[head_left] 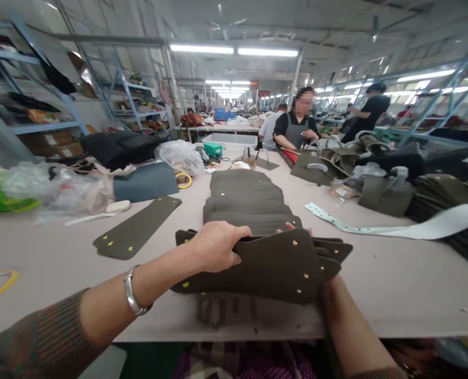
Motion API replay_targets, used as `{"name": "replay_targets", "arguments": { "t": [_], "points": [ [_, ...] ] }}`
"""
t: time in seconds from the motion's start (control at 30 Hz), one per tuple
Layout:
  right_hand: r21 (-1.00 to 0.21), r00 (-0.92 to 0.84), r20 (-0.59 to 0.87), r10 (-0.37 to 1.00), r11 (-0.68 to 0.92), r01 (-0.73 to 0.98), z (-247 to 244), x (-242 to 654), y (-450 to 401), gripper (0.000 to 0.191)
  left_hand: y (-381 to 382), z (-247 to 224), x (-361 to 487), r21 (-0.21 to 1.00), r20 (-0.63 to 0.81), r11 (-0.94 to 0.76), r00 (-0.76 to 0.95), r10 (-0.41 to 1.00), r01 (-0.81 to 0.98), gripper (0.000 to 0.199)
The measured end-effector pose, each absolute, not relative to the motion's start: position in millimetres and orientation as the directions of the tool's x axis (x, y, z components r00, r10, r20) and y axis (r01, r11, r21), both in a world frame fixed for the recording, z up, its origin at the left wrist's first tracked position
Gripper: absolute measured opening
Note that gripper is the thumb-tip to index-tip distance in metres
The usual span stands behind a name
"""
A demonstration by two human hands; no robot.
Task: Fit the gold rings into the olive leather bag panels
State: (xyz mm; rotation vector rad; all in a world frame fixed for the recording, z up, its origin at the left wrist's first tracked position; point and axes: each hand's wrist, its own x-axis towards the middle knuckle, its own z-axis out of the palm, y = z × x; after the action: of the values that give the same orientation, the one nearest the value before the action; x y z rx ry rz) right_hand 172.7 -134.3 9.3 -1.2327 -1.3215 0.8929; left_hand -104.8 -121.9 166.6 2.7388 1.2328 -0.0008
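My left hand (pixel 218 247) pinches the top edge of a bundle of dark olive leather-like panels (pixel 273 266), thumb in front. The bundle is tilted up near the table's front edge. Brass-coloured studs dot its right end, and yellow marks show at its left. My right hand (pixel 332 287) holds the bundle from behind at its right side; only fingertips over the top edge and the base of the hand show. Just beyond lies a long overlapping row of similar panels (pixel 244 192). One separate panel (pixel 137 229) with yellow marks lies flat to the left.
A pale strip (pixel 395 230) with holes crosses the table at right, near stacked panels (pixel 447 210). Bag pieces (pixel 321 166) lie farther back. Plastic bags (pixel 60 189), a blue-grey sheet (pixel 145 181) and a green box (pixel 212 149) are leftward. A co-worker (pixel 297 126) stands across the table.
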Motion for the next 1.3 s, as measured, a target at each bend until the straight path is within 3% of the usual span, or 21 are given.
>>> {"name": "replay_targets", "arguments": {
  "t": [0.07,0.17,0.23,0.37,0.6,0.8,0.93,1.1,1.17,1.3],
  "points": [
    [-0.996,0.032,0.070,0.997,0.072,-0.055,8,187,-134,0.064,-122,156,-96,0.075,-0.078,-0.696,0.700,0.710,0.714,0.041],
    [-0.897,-0.108,-0.071,0.992,-0.111,-0.428,3,200,-130,0.055,-127,146,-90,0.013,-0.100,-0.749,0.746,0.658,0.662,0.043],
    [-0.838,-0.166,-0.110,0.980,-0.182,-0.515,2,204,-127,0.052,-132,141,-88,-0.028,-0.113,-0.768,0.761,0.638,0.640,0.039],
    [-0.859,-0.118,-0.120,0.986,-0.163,-0.486,6,209,-131,0.056,-138,135,-91,-0.055,-0.096,-0.753,0.747,0.658,0.656,0.037],
    [-0.929,0.101,0.038,0.994,0.073,-0.363,15,211,-166,0.084,-137,131,-96,-0.110,-0.028,-0.703,0.704,0.709,0.703,0.056],
    [-0.991,-0.038,0.100,0.994,0.097,-0.089,23,179,-181,0.074,-148,128,-93,-0.071,-0.049,-0.718,0.717,0.696,0.692,0.061],
    [-0.987,-0.057,0.123,0.991,0.116,-0.109,25,168,-194,0.073,-152,126,-93,-0.075,-0.035,-0.707,0.707,0.707,0.703,0.059],
    [-0.981,-0.059,0.115,0.992,0.105,-0.163,12,170,-211,0.089,-152,125,-92,-0.070,-0.024,-0.696,0.697,0.717,0.714,0.056],
    [-0.988,-0.036,0.148,0.988,0.146,-0.053,4,168,-217,0.092,-151,124,-92,-0.057,-0.024,-0.699,0.699,0.714,0.712,0.056],
    [-0.961,0.058,0.232,0.971,0.220,0.170,-4,147,-226,0.124,-150,124,-90,-0.028,-0.043,-0.706,0.705,0.708,0.708,0.053]
  ]
}}
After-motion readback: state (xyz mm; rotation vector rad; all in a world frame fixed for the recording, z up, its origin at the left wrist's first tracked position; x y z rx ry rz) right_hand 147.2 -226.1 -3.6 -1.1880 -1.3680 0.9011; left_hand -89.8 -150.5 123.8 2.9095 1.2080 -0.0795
